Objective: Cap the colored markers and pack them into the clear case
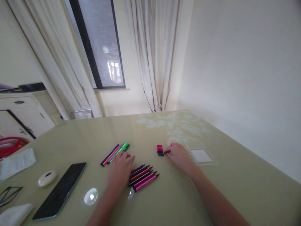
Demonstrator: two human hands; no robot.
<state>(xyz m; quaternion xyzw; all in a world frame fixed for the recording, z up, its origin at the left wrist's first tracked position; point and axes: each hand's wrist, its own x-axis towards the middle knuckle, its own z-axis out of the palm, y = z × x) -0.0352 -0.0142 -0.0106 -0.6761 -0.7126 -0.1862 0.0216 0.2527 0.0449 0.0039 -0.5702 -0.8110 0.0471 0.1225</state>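
Now R fingers (173,147) pinching 1 cap (166,152), 4+ caps (160,149) beside, L fingers (125,154) can't tell, 6+ uncapped pens (145,180)

tabletop (178,201): glossy, smooth | markers (146,183): plastic | curtains (155,47): cloth | case (195,145): plastic

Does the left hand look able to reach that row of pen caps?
Probably yes: only bare table seems to lie between the left hand and the pen caps, though the right hand is close beside them.
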